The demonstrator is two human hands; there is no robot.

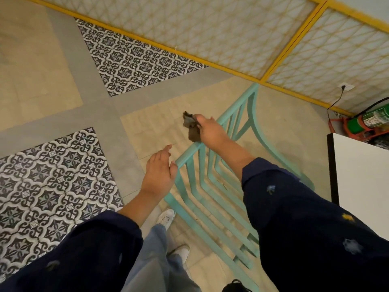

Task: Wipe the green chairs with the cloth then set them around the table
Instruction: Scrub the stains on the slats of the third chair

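head view: my right hand (pixel 207 131) pinches the cloth (pixel 192 126) on the green chair (pixel 212 186) top rail, left hand (pixel 161 171) open bracing its end; i'd wipe rail full-length, then slats.

Dark navy long sleeves (pixel 305 218) on both arms, small pale blue and yellow motifs scattered over fabric, cuffs ending above wrists. Light blue loose jeans (pixel 155 260). White sneakers (pixel 167 218). Both hands (pixel 161 171) bare.
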